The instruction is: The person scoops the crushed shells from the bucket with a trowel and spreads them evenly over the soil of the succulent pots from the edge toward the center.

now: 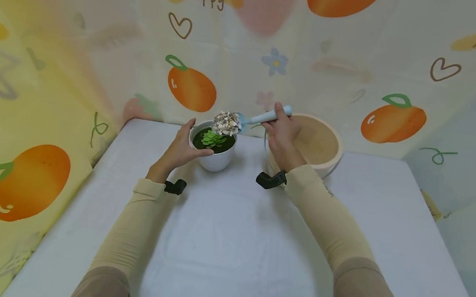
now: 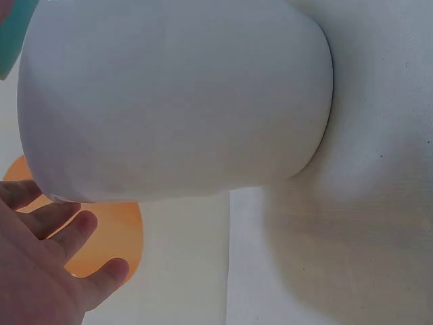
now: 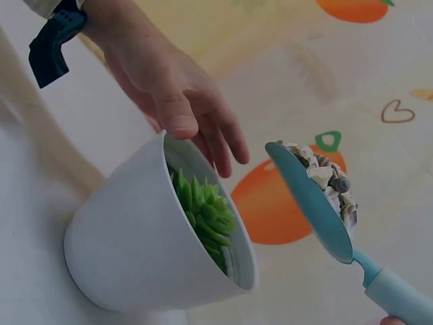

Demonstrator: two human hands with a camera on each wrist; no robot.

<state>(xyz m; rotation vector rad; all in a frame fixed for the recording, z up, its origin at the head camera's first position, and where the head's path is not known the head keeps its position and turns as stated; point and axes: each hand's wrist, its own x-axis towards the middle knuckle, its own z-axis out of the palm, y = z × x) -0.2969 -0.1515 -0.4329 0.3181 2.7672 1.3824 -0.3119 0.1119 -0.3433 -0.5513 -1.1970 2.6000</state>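
Note:
My right hand [image 1: 283,136] grips the handle of a small light-blue trowel [image 1: 266,117]. Mixed pale and grey pebbles [image 1: 227,123] are heaped on its blade, which is held above the right back side of a white plant pot [image 1: 215,161]. Inside the pot a green succulent [image 1: 213,138] stands in dark soil. My left hand [image 1: 180,149] lies around the left side of the pot's rim, thumb in front and fingers behind. In the right wrist view, its thumb is at the rim and the loosely extended fingers are beyond it. The pot stands upright on the table.
A large beige round pot [image 1: 335,140] stands just right of and behind my right hand. A white cloth covers the table [image 1: 220,251]. Behind it hangs a backdrop [image 1: 245,69] printed with oranges, hearts and flowers. Black wrist mounts [image 1: 271,179] project from both wrists.

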